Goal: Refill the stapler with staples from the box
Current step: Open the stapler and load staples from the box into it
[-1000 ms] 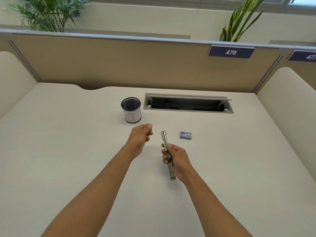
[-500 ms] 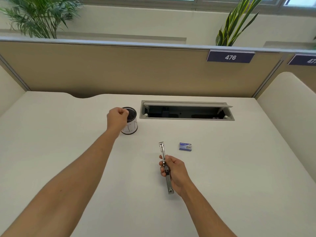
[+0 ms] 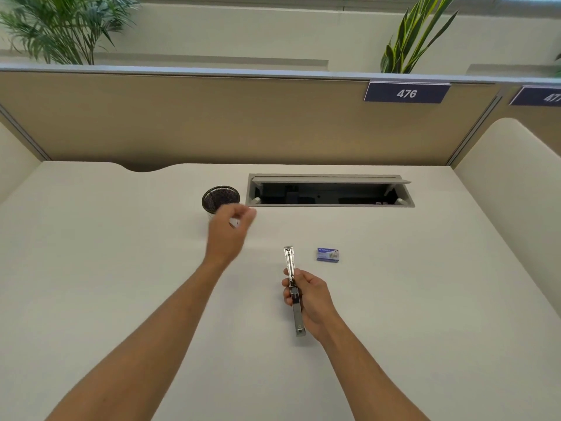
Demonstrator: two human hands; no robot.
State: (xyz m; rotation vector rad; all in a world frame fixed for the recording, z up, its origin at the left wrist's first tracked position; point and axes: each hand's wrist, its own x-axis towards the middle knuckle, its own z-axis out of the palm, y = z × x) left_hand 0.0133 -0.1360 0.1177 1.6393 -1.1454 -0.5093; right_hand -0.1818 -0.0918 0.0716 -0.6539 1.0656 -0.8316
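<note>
Between the right hand's [image 3: 308, 294] fingers [image 3: 288, 288] the opened metal stapler [image 3: 294, 291] was gripped, lying lengthwise just above the pale surface [image 3: 425, 299]. Off to the left, the left hand [image 3: 227, 235] hung blurred with fingers loosely curled, in front of a mesh cup [image 3: 220, 197]. Just right of the stapler's tip lay the small blue staple box [image 3: 328, 254].

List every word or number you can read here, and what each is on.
"476": dark sign on the divider.
"47", cut off by the frame: second sign at the right.
Staple box: print too small to read.
Mesh cup: lettering hidden behind the left hand.
</note>
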